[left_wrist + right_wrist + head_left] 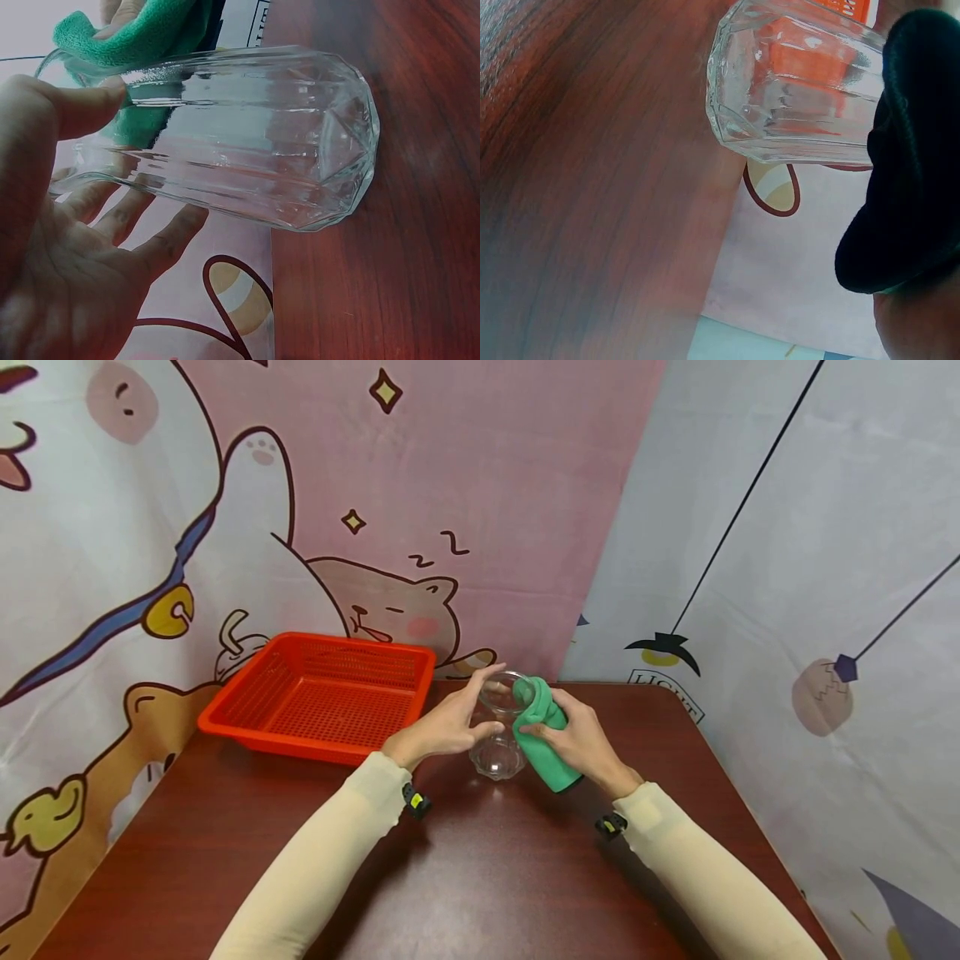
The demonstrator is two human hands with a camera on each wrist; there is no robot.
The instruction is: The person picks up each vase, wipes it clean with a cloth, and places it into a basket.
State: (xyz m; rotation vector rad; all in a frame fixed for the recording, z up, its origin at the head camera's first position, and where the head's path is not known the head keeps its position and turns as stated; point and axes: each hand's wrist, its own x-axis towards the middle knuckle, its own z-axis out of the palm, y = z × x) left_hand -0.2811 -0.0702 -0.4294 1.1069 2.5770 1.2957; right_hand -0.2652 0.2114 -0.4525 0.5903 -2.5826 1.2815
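A clear faceted glass [497, 752] is held tilted just above the dark wood table [480, 877], mouth pointing away from me. My left hand [480, 706] grips it near the rim, thumb on one side and fingers [161, 240] spread on the other. My right hand [573, 739] holds a folded green cloth [546, 739] whose top end presses against the glass rim. The left wrist view shows the glass [255, 150] with the cloth [135, 37] at its mouth. In the right wrist view the thick base of the glass [795, 97] shows beside the dark-looking cloth [915, 150].
A red perforated plastic basket [322, 693] with nothing in it stands at the table's back left, close to the left hand. Cartoon-printed fabric hangs behind and to the right of the table. The table's right edge runs close to my right forearm.
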